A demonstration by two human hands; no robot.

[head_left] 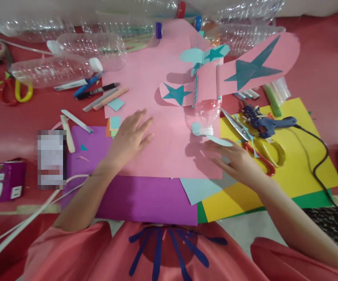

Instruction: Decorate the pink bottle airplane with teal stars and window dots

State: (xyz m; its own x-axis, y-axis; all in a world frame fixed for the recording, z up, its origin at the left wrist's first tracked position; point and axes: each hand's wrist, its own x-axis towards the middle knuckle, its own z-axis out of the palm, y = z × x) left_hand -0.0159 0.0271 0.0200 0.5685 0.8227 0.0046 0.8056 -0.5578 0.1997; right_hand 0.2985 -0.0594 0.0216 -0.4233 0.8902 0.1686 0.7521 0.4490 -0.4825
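Our hands lay flat beside the bottle plane

We pressed our left hand (130, 136) flat on the big pink paper sheet (157, 128), fingers spread wide and holding nothing, so the sheet lay smooth and did not slide. Our right hand (236, 160) lay open too, gripping nothing, its fingertips touching a pale blue paper strip (218, 139) at the nose of the clear plastic bottle plane with pink wings and teal stars (207, 84), which stood on that sheet. The blue glue gun (270, 124) and red-handled scissors (257, 150) sat close by on the yellow paper sheet (300, 164), easy to reach.
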